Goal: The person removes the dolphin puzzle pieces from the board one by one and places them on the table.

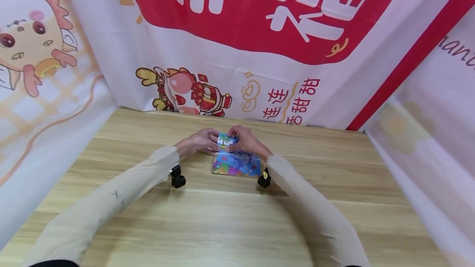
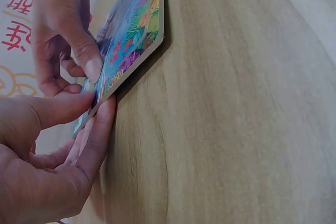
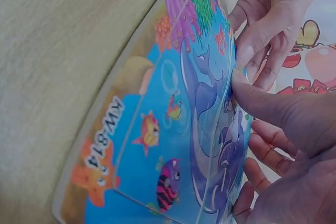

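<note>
A flat jigsaw puzzle board point(image 1: 237, 165) with a bright undersea picture is on the wooden table, and both hands are at its far part. Dolphins, fish and the print "KW-814" show on the board point(image 3: 173, 124) in the right wrist view. My left hand point(image 1: 201, 140) pinches its left edge, thumb on top and fingers beneath, as the left wrist view shows. The right hand point(image 1: 248, 141) grips near the far edge, its thumb point(image 3: 252, 90) on the picture side and its other fingers beyond the edge. A shiny line crosses the surface; whether it is clear film I cannot tell.
The wooden tabletop point(image 1: 208, 226) stretches toward me. A printed cloth point(image 1: 237, 90) hangs right behind the board, and further printed cloths close off the left point(image 1: 55, 94) and right point(image 1: 426, 135) sides. Small black cameras point(image 1: 178, 178) are strapped at both wrists.
</note>
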`<state>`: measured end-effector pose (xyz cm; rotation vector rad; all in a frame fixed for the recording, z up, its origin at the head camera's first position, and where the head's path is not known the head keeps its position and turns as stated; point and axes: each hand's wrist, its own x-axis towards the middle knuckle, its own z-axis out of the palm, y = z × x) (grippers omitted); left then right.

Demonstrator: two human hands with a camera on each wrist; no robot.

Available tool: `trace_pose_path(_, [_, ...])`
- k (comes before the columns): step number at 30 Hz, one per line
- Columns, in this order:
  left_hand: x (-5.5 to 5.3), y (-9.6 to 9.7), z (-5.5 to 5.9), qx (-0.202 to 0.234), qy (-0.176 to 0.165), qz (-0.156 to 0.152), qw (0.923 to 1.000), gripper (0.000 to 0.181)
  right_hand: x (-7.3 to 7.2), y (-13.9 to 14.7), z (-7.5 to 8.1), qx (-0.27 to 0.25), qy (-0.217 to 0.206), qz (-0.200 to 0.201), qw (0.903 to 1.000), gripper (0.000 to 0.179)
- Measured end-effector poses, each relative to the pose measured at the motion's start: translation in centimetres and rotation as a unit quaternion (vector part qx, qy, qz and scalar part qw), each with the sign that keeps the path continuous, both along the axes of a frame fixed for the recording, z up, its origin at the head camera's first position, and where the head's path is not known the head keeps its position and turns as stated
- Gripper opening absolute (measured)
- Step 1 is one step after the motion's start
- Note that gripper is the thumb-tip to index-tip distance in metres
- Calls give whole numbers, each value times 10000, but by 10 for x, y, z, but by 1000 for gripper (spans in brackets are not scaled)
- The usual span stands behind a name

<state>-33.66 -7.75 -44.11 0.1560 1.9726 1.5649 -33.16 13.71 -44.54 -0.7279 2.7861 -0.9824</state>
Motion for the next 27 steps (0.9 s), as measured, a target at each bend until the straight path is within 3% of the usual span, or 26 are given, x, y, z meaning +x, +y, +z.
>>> trace_pose_path(8, [0,-1,-4,-171,245,-109,9995,71,2,0,-2,-195,111,28,9997,41])
trace_pose_path(17, [2,1,-2,-297,265,-38,9992,70,3,0,-3,193,426,103,9989,50])
trace_pose_path(22, [4,1,-2,-256,229,-53,9994,71,3,-1,-2,86,83,40,9999,44])
trace_pose_path(27, [4,1,-3,-275,300,-53,9992,69,2,-2,-1,-386,-390,-85,9985,39])
